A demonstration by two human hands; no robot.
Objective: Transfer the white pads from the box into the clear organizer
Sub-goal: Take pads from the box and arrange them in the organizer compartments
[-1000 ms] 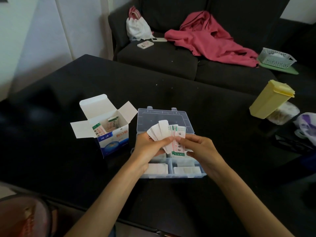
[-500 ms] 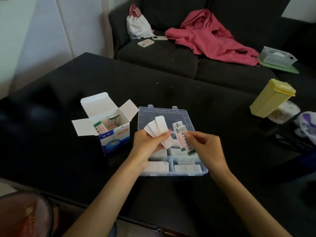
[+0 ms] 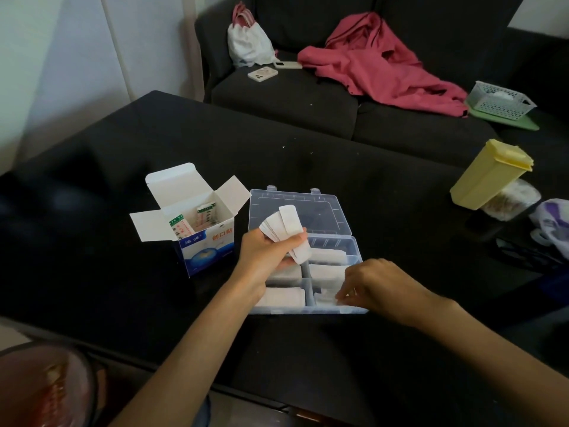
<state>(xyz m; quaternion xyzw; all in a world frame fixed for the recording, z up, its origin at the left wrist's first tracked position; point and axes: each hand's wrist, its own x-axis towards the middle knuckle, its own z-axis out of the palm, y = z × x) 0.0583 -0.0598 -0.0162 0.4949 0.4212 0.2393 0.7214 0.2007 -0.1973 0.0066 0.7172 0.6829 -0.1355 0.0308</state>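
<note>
Left hand point(image 3: 271, 251) grips a fanned bunch of white pads point(image 3: 288, 229), thumb laid across them, held above the back left part of the clear organizer point(image 3: 351, 245). To the left of that hand, the box point(image 3: 204, 245) stands on the black table point(image 3: 308, 161) with all its flaps folded open; two printed packets stick up inside it, and its front is blue and white with red characters.

The organizer lies just right of the box with its lid tipped back flat on the table. Its compartments already hold white pads, one stack in the near left compartment and more in the middle and far ones.

Right hand point(image 3: 374, 286) reaches into the near right compartment, fingers curled down and pinching a white piece at the front wall of the organizer; what exactly it pinches is too blurred to tell.

Farther right on the table a yellow container point(image 3: 489, 180) leans tilted against a clear tub point(image 3: 511, 201), with a white and purple bag point(image 3: 551, 223) beside them at the edge of the view.

Behind the table a dark sofa point(image 3: 292, 97) carries a white bag with pink handles point(image 3: 249, 46), two phones point(image 3: 262, 73), a pink garment point(image 3: 385, 69) and a white basket point(image 3: 500, 100) on a green lid.
</note>
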